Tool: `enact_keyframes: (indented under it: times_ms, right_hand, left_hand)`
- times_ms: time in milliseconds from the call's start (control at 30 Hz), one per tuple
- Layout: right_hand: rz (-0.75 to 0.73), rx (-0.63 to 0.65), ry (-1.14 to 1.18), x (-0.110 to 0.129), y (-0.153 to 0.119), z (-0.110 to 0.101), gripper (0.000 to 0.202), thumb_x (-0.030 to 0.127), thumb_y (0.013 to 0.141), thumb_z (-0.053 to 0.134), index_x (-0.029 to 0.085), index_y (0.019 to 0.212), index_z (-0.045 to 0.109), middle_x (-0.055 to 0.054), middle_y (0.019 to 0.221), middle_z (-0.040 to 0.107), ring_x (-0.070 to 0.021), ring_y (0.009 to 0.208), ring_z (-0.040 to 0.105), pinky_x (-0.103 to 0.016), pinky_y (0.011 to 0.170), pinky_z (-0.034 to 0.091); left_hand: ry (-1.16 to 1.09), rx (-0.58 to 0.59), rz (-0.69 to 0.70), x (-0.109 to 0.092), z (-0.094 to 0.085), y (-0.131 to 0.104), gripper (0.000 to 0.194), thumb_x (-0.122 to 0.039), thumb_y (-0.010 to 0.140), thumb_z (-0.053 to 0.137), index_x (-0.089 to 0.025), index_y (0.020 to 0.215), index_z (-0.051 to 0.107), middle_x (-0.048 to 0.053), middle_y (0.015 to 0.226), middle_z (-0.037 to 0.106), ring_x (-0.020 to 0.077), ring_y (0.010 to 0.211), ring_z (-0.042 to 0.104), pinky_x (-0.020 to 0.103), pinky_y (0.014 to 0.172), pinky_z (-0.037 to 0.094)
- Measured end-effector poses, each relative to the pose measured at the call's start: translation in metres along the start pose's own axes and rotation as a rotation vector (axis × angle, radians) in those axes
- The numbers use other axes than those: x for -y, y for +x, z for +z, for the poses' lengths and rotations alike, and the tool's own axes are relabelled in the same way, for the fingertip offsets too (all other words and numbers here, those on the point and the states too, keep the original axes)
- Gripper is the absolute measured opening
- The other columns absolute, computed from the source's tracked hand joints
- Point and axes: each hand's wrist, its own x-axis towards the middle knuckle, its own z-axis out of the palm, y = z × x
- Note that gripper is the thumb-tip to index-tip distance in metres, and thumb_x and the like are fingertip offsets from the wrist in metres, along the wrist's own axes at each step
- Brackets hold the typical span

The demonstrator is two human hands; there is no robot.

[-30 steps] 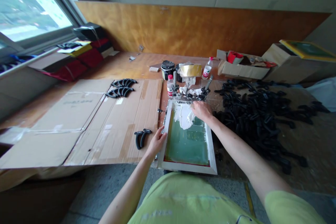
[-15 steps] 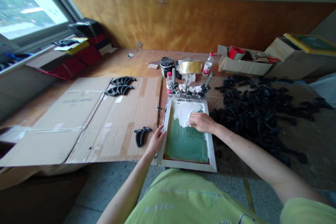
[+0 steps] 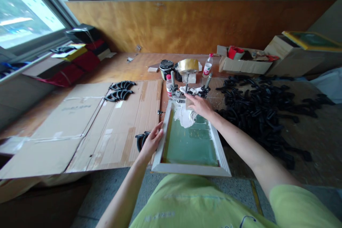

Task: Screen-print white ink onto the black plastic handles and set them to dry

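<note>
A screen printing frame (image 3: 226, 169) with a green mesh (image 3: 191, 149) lies before me, its near end tilted up. My left hand (image 3: 153, 139) grips the frame's left side, thumb and fingers at the edge. White ink (image 3: 185, 118) is smeared over the mesh's far part. At that far end my right hand (image 3: 200, 107) is closed on a pale, flat scraper (image 3: 189, 103), partly hidden by the fingers. Metal hinge clamps (image 3: 177, 94) stand just beyond the frame. Several curved black handle-like parts (image 3: 139, 141) lie beside my left hand, partly covered by it.
Flattened cardboard (image 3: 88, 128) covers the left side, with a row of black parts (image 3: 120, 91) on it. A large heap of black parts (image 3: 256, 114) lies on the right. Behind stand bottles (image 3: 207, 66), an ink tub (image 3: 166, 68), a tape roll (image 3: 188, 66) and an open box (image 3: 244, 65).
My right hand has moved away from me with the scraper, to the frame's far end. The frame's near end has risen with my left hand, and the ink patch now looks narrower.
</note>
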Motion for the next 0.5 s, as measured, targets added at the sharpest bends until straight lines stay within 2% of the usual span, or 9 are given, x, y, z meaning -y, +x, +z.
enact_keyframes:
  times_ms: [100, 167, 233, 300, 367, 400, 433, 500]
  right_hand:
    - [0.179, -0.119, 0.029, -0.039, 0.008, -0.023, 0.052, 0.038, 0.090, 0.056, 0.025, 0.139, 0.046, -0.005, 0.098, 0.067, -0.0176, 0.080, 0.062, -0.027, 0.074, 0.044]
    - [0.341, -0.194, 0.055, -0.068, -0.008, -0.026, 0.041, 0.034, 0.093, 0.048, 0.019, 0.131, 0.054, -0.006, 0.094, 0.069, -0.0180, 0.079, 0.062, -0.027, 0.075, 0.044]
    - [0.465, -0.159, 0.068, -0.086, -0.032, -0.014, 0.032, 0.030, 0.093, 0.046, 0.016, 0.117, 0.062, -0.008, 0.093, 0.070, -0.0196, 0.081, 0.062, -0.028, 0.074, 0.044]
    - [0.407, -0.020, 0.113, -0.085, -0.055, 0.009, 0.028, 0.031, 0.090, 0.053, 0.016, 0.110, 0.065, -0.009, 0.094, 0.070, -0.0206, 0.086, 0.062, -0.029, 0.077, 0.045]
    - [0.196, 0.113, 0.140, -0.067, -0.073, 0.035, 0.032, 0.032, 0.084, 0.063, 0.020, 0.113, 0.064, -0.007, 0.101, 0.068, -0.0210, 0.095, 0.059, -0.031, 0.084, 0.044]
    - [0.117, 0.140, 0.118, -0.054, -0.080, 0.046, 0.033, 0.030, 0.082, 0.066, 0.022, 0.114, 0.064, -0.006, 0.103, 0.067, -0.0216, 0.099, 0.058, -0.033, 0.087, 0.043]
    - [0.070, 0.144, 0.089, -0.040, -0.085, 0.055, 0.031, 0.029, 0.081, 0.068, 0.023, 0.112, 0.065, -0.006, 0.104, 0.066, -0.0221, 0.102, 0.056, -0.035, 0.089, 0.042]
    - [0.081, 0.078, 0.039, -0.007, -0.095, 0.068, 0.020, 0.027, 0.085, 0.064, 0.022, 0.104, 0.067, -0.007, 0.098, 0.064, -0.0225, 0.101, 0.053, -0.036, 0.089, 0.041]
  left_hand:
    - [-0.058, -0.003, 0.064, -0.039, -0.001, -0.001, 0.066, -0.066, 0.080, 0.051, -0.019, 0.124, 0.059, 0.004, 0.090, 0.068, 0.0180, 0.072, 0.063, 0.024, 0.057, 0.046]
    - [-0.175, 0.008, 0.221, -0.066, 0.004, 0.007, 0.060, -0.063, 0.080, 0.053, -0.019, 0.121, 0.059, 0.006, 0.103, 0.068, 0.0196, 0.084, 0.064, 0.025, 0.066, 0.051]
    - [-0.283, 0.018, 0.350, -0.090, 0.012, 0.020, 0.056, -0.057, 0.080, 0.057, -0.018, 0.121, 0.057, 0.007, 0.109, 0.066, 0.0203, 0.093, 0.064, 0.027, 0.071, 0.053]
    - [-0.340, -0.009, 0.361, -0.104, 0.019, 0.032, 0.053, -0.052, 0.081, 0.057, -0.017, 0.121, 0.055, 0.007, 0.102, 0.066, 0.0191, 0.089, 0.065, 0.027, 0.068, 0.053]
    - [-0.390, -0.099, 0.326, -0.101, 0.028, 0.037, 0.051, -0.052, 0.084, 0.054, -0.017, 0.122, 0.054, 0.006, 0.095, 0.066, 0.0163, 0.081, 0.065, 0.024, 0.062, 0.052]
    - [-0.408, -0.134, 0.305, -0.093, 0.034, 0.036, 0.052, -0.053, 0.085, 0.053, -0.017, 0.122, 0.053, 0.006, 0.094, 0.066, 0.0152, 0.078, 0.064, 0.023, 0.060, 0.051]
    - [-0.409, -0.131, 0.254, -0.080, 0.041, 0.032, 0.052, -0.054, 0.085, 0.053, -0.017, 0.122, 0.053, 0.007, 0.094, 0.067, 0.0149, 0.077, 0.064, 0.022, 0.059, 0.051]
    - [-0.364, -0.013, 0.041, -0.046, 0.058, 0.019, 0.056, -0.057, 0.083, 0.056, -0.015, 0.120, 0.053, 0.011, 0.098, 0.068, 0.0169, 0.076, 0.065, 0.023, 0.056, 0.051]
